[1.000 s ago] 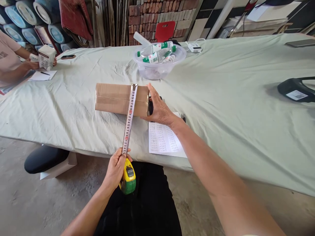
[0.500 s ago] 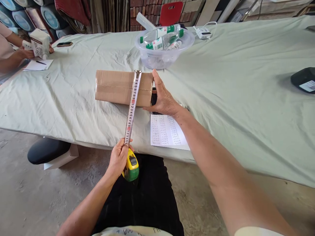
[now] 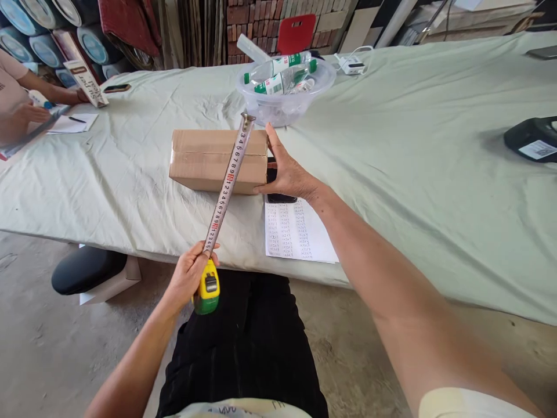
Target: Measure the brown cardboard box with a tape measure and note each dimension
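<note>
My left hand (image 3: 187, 276) is closed on a yellow and green tape measure (image 3: 209, 284) in front of the table's near edge. From it the extended blade (image 3: 226, 183) slants up and to the right across a brown cardboard box (image 3: 204, 157); its metal end hook stands beyond the box's far edge. My right hand (image 3: 289, 171) grips the right end of the box, with the thumb low at the near side and a finger at the far corner. Partly behind that hand lies a black phone (image 3: 282, 197), on a sheet of paper with handwritten columns (image 3: 285, 232).
A clear plastic basin (image 3: 282, 107) of bottles stands behind the box. At the right is a black container with a label (image 3: 535, 139). Another person (image 3: 21, 110) at the far left holds a carton (image 3: 87, 82). A black-topped stool (image 3: 89, 270) stands below the table.
My left hand has moved left with the tape measure, so the blade slants more and its hook stands farther beyond the box. The box is tilted slightly, showing more of its near side.
</note>
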`<state>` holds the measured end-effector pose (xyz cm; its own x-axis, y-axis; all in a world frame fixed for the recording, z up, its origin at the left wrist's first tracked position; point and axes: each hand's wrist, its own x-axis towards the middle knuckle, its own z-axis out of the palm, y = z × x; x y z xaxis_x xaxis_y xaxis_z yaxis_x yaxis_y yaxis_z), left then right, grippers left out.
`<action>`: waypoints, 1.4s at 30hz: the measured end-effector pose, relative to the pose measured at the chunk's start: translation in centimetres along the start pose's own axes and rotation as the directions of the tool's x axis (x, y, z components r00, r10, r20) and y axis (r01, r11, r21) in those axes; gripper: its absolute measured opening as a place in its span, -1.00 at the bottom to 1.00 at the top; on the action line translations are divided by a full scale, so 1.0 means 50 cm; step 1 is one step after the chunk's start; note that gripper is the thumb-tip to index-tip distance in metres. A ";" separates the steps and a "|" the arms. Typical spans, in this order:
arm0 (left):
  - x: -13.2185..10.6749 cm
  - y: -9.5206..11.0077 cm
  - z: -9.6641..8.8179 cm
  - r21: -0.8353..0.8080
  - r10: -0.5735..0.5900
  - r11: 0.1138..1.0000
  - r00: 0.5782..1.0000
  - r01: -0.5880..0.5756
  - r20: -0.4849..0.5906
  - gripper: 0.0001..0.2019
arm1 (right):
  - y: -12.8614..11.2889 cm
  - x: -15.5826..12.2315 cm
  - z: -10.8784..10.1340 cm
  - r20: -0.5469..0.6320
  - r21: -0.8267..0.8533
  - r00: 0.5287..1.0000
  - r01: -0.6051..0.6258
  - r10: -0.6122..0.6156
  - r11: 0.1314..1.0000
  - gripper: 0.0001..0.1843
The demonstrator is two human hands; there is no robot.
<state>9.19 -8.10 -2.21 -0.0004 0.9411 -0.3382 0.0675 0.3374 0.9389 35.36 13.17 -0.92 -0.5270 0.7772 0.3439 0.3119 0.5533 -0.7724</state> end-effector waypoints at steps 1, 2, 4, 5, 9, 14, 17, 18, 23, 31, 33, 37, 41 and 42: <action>-0.001 0.006 -0.020 0.036 -0.016 0.999 0.999 0.015 0.036 -0.64 | -0.003 -0.005 -0.002 0.026 0.024 0.999 -0.020 0.020 1.000 0.59; -0.003 0.012 -0.041 0.076 -0.036 0.997 0.997 0.031 0.075 -0.61 | -0.006 -0.010 -0.005 0.058 0.047 0.997 -0.045 0.042 0.998 0.60; -0.006 0.026 -0.087 0.202 -0.091 0.978 0.981 0.056 0.170 -0.57 | -0.009 -0.023 -0.011 0.137 0.087 0.987 -0.092 0.080 0.992 0.60; -0.007 0.034 -0.109 0.276 -0.113 0.960 0.974 0.055 0.199 -0.54 | -0.009 -0.028 -0.014 0.171 0.098 0.981 -0.108 0.091 0.989 0.59; 0.003 0.074 -0.177 0.541 -0.168 0.840 0.965 0.033 0.201 -0.38 | 0.001 -0.032 -0.028 0.223 0.101 0.970 -0.125 0.100 0.987 0.53; 0.041 0.137 -0.215 0.836 -0.110 0.542 0.979 -0.083 0.169 -0.22 | 0.004 -0.020 -0.032 0.258 0.149 0.957 -0.179 0.137 0.973 0.58; 0.062 0.167 -0.228 0.936 -0.077 0.328 0.984 -0.129 0.162 -0.22 | -0.001 -0.021 -0.031 0.269 0.174 0.950 -0.211 0.160 0.962 0.62; 0.067 0.176 -0.231 0.948 -0.072 0.288 0.984 -0.138 0.165 -0.22 | -0.001 -0.022 -0.031 0.269 0.176 0.949 -0.216 0.164 0.960 0.63; 0.079 0.210 -0.233 0.968 -0.087 0.206 0.983 -0.143 0.164 -0.25 | 0.005 -0.026 -0.029 0.254 0.121 0.954 -0.193 0.157 0.974 0.60; 0.093 0.219 -0.250 0.971 -0.120 0.175 0.975 -0.163 0.185 -0.32 | 0.006 -0.023 -0.037 0.251 0.129 0.953 -0.206 0.169 0.970 0.56; 0.096 0.220 -0.254 0.968 -0.121 0.179 0.973 -0.176 0.199 -0.34 | 0.002 -0.021 -0.039 0.252 0.139 0.951 -0.218 0.179 0.966 0.59; 0.101 0.225 -0.254 0.967 -0.122 0.176 0.970 -0.186 0.209 -0.35 | -0.007 -0.019 -0.039 0.268 0.156 0.946 -0.227 0.180 0.961 0.63; 0.112 0.222 -0.263 0.958 -0.103 0.171 0.963 -0.230 0.250 -0.36 | -0.015 -0.021 -0.034 0.265 0.148 0.953 -0.192 0.149 0.970 0.60; 0.116 0.220 -0.267 0.954 -0.102 0.175 0.959 -0.245 0.265 -0.36 | -0.018 -0.022 -0.033 0.266 0.147 0.953 -0.189 0.145 0.971 0.60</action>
<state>-3.36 1.39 7.01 0.2568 0.8619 -0.4373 0.9634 -0.1924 0.1866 36.97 12.34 0.28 -0.6674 0.7411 0.0734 0.2862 0.3461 -0.8935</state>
